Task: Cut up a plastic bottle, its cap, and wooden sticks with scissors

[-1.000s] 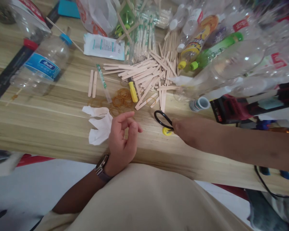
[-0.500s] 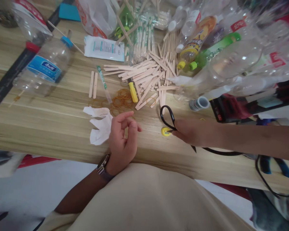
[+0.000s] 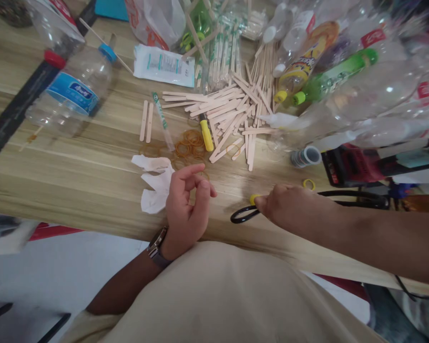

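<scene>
My left hand (image 3: pixel 188 205), a watch on its wrist, rests palm-up near the table's front edge. It is empty, with loosely bent fingers apart, beside a torn piece of white paper (image 3: pixel 153 194). My right hand (image 3: pixel 284 205) reaches in from the right, its fingertips closed on a small yellow bottle cap (image 3: pixel 253 199) that they partly cover. A black loop (image 3: pixel 241 218) pokes out under this hand; whether it belongs to a cord or a tool handle I cannot tell. Beyond the hands lie rubber bands (image 3: pixel 189 143), a yellow-handled screwdriver (image 3: pixel 206 136) and loose wooden sticks (image 3: pixel 232 109).
Several plastic bottles (image 3: pixel 338 74) crowd the back right. A red and black power tool (image 3: pixel 357 164) lies near a small grey roll (image 3: pixel 305 156). At left stands a blue-labelled bottle (image 3: pixel 75 93), with a white packet (image 3: pixel 164 65) farther back. A yellow ring (image 3: pixel 309 185) lies behind my right forearm.
My right hand has turned and its fingertips have come to the yellow cap. The black loop has dropped toward me. My left hand keeps its pose; the view has shifted slightly.
</scene>
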A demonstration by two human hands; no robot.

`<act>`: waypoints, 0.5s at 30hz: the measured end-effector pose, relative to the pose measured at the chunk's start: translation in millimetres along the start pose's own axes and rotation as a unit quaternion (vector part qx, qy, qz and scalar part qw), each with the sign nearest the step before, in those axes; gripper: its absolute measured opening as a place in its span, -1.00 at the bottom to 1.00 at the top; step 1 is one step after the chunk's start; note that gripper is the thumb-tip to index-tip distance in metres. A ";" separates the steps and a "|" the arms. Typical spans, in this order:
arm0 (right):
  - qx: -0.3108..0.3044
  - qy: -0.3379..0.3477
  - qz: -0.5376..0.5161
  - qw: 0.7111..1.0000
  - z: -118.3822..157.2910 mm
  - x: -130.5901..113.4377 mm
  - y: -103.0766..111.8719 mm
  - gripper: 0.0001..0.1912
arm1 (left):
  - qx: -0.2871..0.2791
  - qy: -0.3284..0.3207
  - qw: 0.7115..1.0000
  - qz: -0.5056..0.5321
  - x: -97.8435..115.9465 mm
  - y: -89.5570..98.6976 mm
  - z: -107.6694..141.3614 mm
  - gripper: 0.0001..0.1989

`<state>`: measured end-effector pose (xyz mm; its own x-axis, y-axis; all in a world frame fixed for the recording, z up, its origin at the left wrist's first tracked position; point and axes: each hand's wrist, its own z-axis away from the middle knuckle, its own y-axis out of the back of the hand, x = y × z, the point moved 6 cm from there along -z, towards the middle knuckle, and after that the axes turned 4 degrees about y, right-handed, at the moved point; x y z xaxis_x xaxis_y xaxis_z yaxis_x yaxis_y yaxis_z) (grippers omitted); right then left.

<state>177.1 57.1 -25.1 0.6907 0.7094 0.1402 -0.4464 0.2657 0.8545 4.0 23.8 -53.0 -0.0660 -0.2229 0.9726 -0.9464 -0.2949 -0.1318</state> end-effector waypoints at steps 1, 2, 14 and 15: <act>-0.034 0.005 0.016 0.999 0.5 -2.1 -0.8 -0.66 | -0.002 0.004 1.000 -0.001 -0.2 -0.1 0.2 -0.83; -0.074 0.010 0.028 0.997 0.5 -2.8 -1.9 -0.66 | -0.005 0.007 1.000 -0.001 -0.4 -0.4 0.5 -0.83; -0.268 -0.061 0.010 0.961 -7.7 6.8 -7.0 -0.82 | -0.019 0.020 1.000 0.011 -1.6 -1.6 1.8 -0.81; -0.261 -0.047 0.015 0.964 -7.2 3.1 -5.4 -0.78 | -0.018 0.018 1.000 0.013 -1.6 -1.2 1.8 -0.81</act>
<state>177.6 62.6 -32.8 0.7112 0.6654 0.2268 -0.6748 0.5558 0.4855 5.8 22.8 -54.8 -0.1014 -0.1956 0.9754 -0.9547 -0.2565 -0.1507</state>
